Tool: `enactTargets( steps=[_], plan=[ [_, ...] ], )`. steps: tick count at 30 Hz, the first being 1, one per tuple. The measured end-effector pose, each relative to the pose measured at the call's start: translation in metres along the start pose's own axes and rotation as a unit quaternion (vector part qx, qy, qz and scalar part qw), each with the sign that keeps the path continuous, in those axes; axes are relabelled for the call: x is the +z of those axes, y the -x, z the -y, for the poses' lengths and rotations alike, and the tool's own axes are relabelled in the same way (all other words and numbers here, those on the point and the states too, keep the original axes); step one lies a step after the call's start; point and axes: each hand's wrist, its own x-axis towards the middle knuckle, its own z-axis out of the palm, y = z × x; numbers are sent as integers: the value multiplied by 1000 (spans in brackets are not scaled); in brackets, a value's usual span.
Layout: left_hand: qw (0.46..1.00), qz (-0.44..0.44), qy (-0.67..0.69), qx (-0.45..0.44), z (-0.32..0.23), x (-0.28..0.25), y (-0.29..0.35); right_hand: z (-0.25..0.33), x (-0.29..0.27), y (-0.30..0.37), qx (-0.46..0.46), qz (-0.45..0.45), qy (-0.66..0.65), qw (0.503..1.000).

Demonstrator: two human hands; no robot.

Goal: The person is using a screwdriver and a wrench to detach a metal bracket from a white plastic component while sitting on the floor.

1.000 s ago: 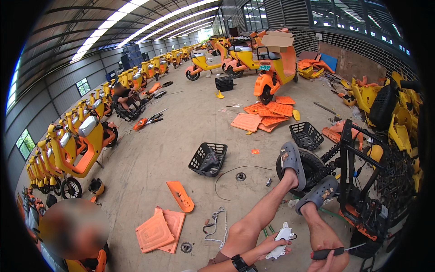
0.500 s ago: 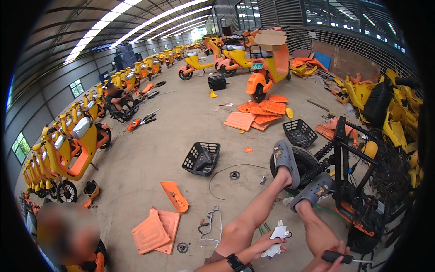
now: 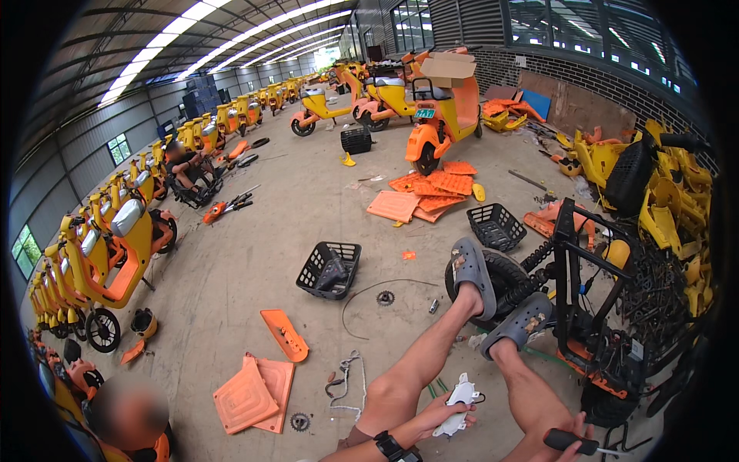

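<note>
My left hand (image 3: 440,416), a black watch on its wrist, grips a flat white cover-like part (image 3: 461,402) with small tabs, held between my legs. In my right hand (image 3: 576,428) is a screwdriver (image 3: 568,441) with a black handle, its metal shaft pointing right, close to the lower edge. The screwdriver and the white part are apart. Ahead of my right hand lies a stripped black scooter frame (image 3: 566,266) with a wheel (image 3: 504,279), a shock absorber and loose wires. My feet in grey clogs (image 3: 471,279) rest against or beside that wheel; contact is unclear.
Black plastic baskets (image 3: 350,283) stand on the floor. Orange panels (image 3: 245,394), a sprocket (image 3: 299,421), a chain (image 3: 352,385) and a cable lie left of my legs. Yellow body parts (image 3: 666,208) pile up at right. Scooters (image 3: 127,250) line the left; other people sit there.
The view has turned slightly right, so the floor items sit further left in the picture. Both hands keep their hold on the white part and the screwdriver.
</note>
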Motion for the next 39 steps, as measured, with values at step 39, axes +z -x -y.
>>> enactTargets(
  steps=[39],
  plan=[
    [999, -10, 33, -11, 7, -9, -7, -38, -30, 24, -205, 256, 408, 852]
  ],
)
